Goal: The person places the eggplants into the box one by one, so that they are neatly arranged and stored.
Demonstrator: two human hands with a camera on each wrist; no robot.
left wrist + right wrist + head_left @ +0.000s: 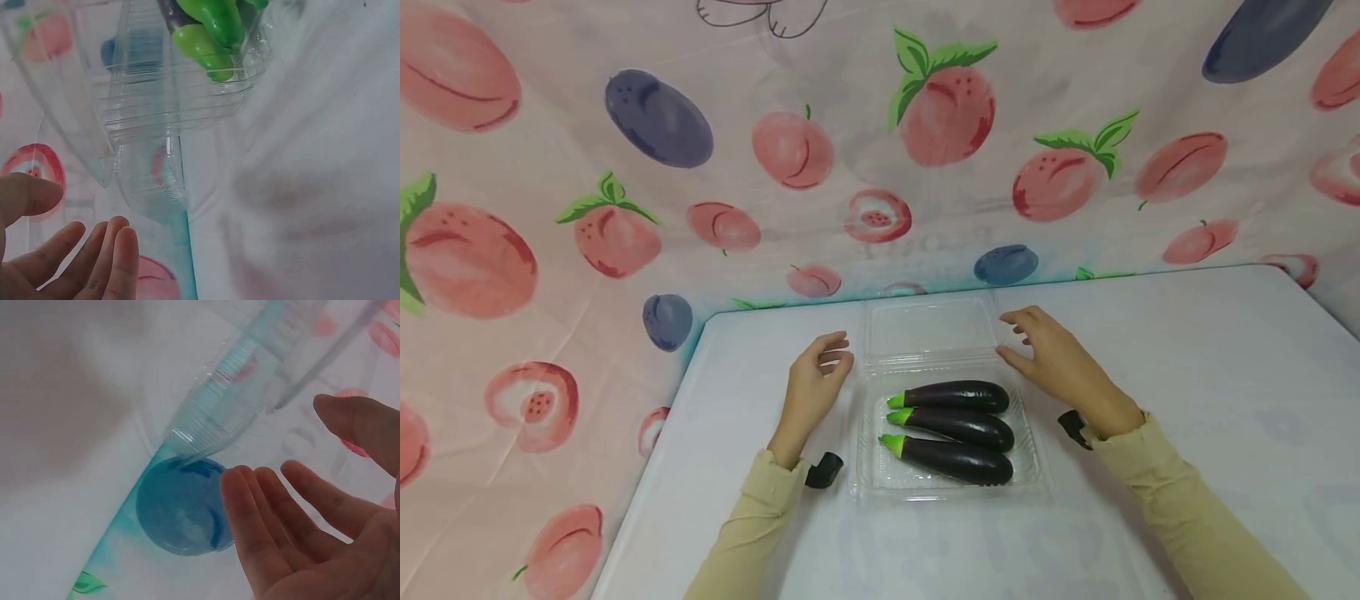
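Note:
Three dark purple eggplants [958,429] with green stem ends lie side by side in a clear plastic clamshell box [951,487]. Its lid [932,327] is folded back toward the wall. My left hand [817,379] hovers left of the lid, fingers loosely bent and thumb apart, holding nothing. On the other side, my right hand [1063,358] is beside the lid's right edge with its fingers spread and nothing between them. In the left wrist view, green eggplant ends [215,37] show through the box wall. Both wrist views show a gap between fingers and plastic.
The box stands on a white table [1187,350]. A curtain [850,83] printed with peaches and blue fruit hangs along the table's back and left side. A black wrist camera [825,471] sits on the left wrist, another [1073,428] on the right.

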